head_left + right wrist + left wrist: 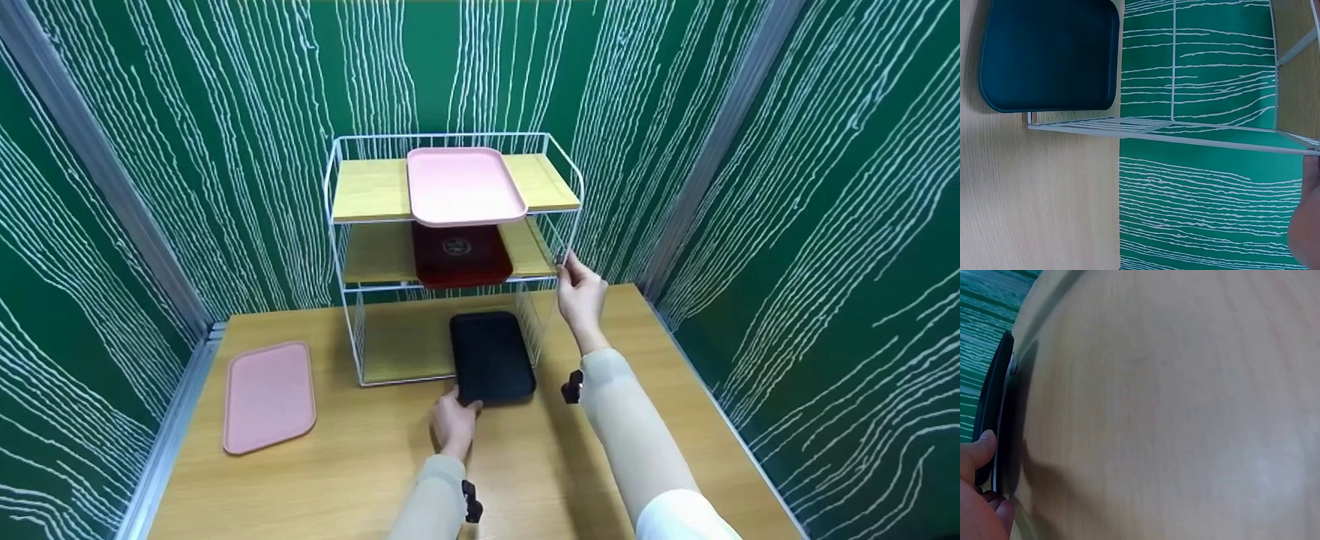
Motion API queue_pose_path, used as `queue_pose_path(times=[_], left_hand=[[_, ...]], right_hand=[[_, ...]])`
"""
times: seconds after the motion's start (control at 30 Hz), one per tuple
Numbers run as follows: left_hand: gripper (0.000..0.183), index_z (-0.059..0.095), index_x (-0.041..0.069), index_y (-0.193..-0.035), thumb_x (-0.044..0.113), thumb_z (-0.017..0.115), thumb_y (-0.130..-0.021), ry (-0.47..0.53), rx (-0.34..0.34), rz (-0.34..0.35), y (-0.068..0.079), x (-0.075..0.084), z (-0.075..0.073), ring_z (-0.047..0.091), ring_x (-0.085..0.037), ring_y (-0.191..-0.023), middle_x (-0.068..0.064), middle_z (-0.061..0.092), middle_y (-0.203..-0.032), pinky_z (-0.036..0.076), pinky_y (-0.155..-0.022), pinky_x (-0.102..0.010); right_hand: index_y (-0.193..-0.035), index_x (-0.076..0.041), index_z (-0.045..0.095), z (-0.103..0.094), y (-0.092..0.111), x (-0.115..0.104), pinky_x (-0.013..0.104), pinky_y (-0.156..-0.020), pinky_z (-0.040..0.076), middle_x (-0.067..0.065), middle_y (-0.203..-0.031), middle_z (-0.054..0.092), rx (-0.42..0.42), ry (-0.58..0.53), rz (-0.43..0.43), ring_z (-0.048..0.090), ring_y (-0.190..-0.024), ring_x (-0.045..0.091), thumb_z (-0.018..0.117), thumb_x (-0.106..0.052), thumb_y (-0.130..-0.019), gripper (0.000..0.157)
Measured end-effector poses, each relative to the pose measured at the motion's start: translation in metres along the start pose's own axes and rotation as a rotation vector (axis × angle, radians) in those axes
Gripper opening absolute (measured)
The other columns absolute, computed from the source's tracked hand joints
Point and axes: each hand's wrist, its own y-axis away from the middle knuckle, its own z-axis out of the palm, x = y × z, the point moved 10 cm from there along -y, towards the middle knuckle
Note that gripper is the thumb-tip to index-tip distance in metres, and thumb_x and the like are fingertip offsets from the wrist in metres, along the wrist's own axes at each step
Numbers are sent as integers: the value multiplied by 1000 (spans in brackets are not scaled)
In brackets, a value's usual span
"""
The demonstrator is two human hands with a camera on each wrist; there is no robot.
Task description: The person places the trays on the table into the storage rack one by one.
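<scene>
My left hand [454,421] pinches the near left corner of a black tray [493,356]. The tray lies partly on the rack's bottom shelf, its near end sticking out past the front edge. In the left wrist view, the thumb of the left hand [982,458] presses on the tray's rim [995,391], fingers beneath. My right hand [583,296] grips the right front post of a white wire rack [337,247] at middle shelf height. From the right wrist, the hand [1306,225] shows at the frame's right edge, the black tray [1053,56] at upper left.
A pink tray [466,186] rests on the rack's top shelf, overhanging its front. Below it, a dark red tray [461,259] juts from the middle shelf. Another pink tray [270,397] lies on the wooden table [352,465] at left. Green walls [847,225] with white lines enclose the table.
</scene>
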Motion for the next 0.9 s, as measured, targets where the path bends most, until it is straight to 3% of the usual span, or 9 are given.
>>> queue_pose_path(times=[0.3, 0.5, 0.73, 0.9], left_hand=[[35, 84, 16, -116, 27, 92, -83, -12, 18, -46, -4, -1, 9, 74, -40, -104, -14, 80, -114, 57, -87, -57], [22, 84, 14, -104, 28, 90, -87, -18, 21, -65, -8, 4, 9, 75, -40, -96, -14, 80, -104, 57, -81, -57], [13, 79, 19, -83, 27, 90, -86, -62, 8, -85, -13, 11, 9, 75, -36, -85, -9, 79, -89, 57, -71, -55], [9, 79, 13, -84, 17, 86, -89, -72, 1, -81, -16, 16, 10, 74, -40, -88, -15, 78, -90, 58, -73, -57]], right_hand=[[-141, -7, 67, 0, 3, 0, 39, -91, 61, 17, -127, 74, -19, -7, 19, 74, -114, 27, 70, -4, -103, 38], [-140, -7, 68, -2, 2, -2, 36, -90, 61, 13, -128, 74, -3, 9, 11, 74, -113, 26, 71, -5, -103, 38], [-139, -6, 68, 1, 2, 0, 14, -82, 55, 11, -121, 77, -15, -31, 13, 75, -108, 23, 70, -6, -104, 35], [-140, -7, 69, 0, 2, 0, 26, -87, 59, 11, -122, 77, -11, -17, 12, 75, -111, 23, 70, -4, -103, 37]])
